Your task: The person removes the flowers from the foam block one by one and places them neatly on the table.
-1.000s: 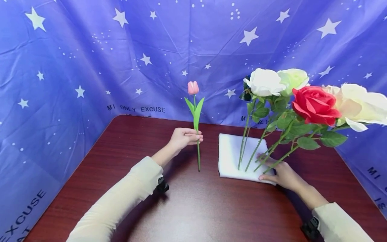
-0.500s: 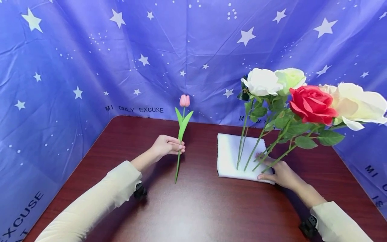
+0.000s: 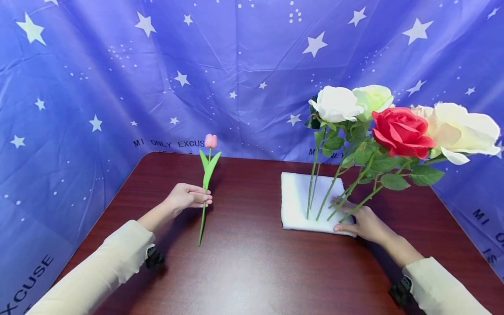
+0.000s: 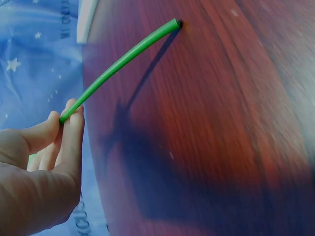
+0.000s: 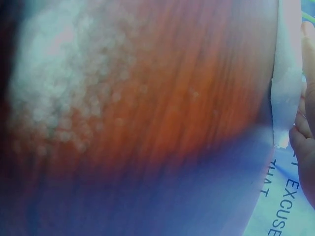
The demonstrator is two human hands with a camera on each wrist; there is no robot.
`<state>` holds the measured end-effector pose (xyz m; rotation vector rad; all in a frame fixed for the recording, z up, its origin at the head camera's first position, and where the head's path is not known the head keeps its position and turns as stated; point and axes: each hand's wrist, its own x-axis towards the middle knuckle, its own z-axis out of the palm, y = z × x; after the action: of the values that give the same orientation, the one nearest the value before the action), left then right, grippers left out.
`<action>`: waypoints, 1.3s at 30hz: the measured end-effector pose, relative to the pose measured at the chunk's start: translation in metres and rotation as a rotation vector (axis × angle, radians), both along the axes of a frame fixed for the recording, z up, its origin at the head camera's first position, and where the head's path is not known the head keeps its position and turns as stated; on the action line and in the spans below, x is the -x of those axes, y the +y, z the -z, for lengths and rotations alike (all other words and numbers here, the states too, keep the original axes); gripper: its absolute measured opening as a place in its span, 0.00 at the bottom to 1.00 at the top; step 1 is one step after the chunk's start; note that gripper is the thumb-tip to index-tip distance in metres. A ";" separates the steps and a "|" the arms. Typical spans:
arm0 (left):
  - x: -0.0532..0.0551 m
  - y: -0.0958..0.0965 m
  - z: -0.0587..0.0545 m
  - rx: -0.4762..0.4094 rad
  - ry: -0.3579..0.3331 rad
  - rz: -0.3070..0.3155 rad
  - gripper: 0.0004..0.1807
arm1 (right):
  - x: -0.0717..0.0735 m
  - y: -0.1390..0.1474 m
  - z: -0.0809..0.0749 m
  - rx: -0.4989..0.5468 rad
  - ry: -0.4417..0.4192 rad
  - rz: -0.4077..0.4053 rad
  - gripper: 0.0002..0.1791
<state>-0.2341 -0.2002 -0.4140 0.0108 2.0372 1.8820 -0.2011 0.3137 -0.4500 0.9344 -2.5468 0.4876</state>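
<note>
In the head view my left hand [image 3: 185, 197] pinches the green stem of a pink tulip [image 3: 206, 173] between thumb and fingers. The tulip is upright above the table, its bloom on top. In the left wrist view the lower stem [image 4: 123, 61] sticks out past the fingertips. At the right, a white foam block [image 3: 293, 199] lies on the table with several rose stems standing in it. My right hand [image 3: 368, 223] rests on the block's right side, thumb and fingers spread on its top, partly behind the stems. In the right wrist view only part of that hand shows.
A red rose [image 3: 403, 131], a white rose [image 3: 337, 104] and cream and pale green blooms lean right above the foam block, overhanging my right hand. The dark wooden table [image 3: 244, 262] is bordered by a blue star-patterned cloth [image 3: 220, 65].
My left hand has moved left and toward me with the tulip, away from the foam block. The right hand stays on the block; the whole head view has shifted slightly.
</note>
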 end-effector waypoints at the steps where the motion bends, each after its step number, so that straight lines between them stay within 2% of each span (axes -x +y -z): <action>1: 0.000 -0.004 0.000 -0.001 -0.002 -0.009 0.22 | 0.000 0.000 0.000 0.003 0.001 0.000 0.34; 6: -0.001 -0.022 -0.001 0.013 -0.002 -0.003 0.23 | 0.001 0.001 0.000 0.007 0.008 -0.003 0.35; 10: 0.000 -0.033 -0.003 0.061 0.003 0.006 0.23 | 0.000 0.001 0.000 0.004 -0.004 0.004 0.35; 21: 0.004 -0.049 -0.007 0.095 0.009 -0.036 0.24 | -0.001 0.000 0.000 -0.004 -0.019 0.025 0.35; 28: 0.010 -0.064 -0.004 0.108 -0.043 -0.088 0.25 | -0.001 0.000 0.000 -0.003 -0.013 0.027 0.35; 39: 0.020 -0.083 -0.009 0.166 -0.078 -0.069 0.23 | -0.001 0.000 0.002 0.009 -0.014 0.026 0.35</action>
<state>-0.2545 -0.2837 -0.4046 -0.1745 2.1584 1.7183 -0.1999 0.3141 -0.4517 0.8962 -2.5638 0.4996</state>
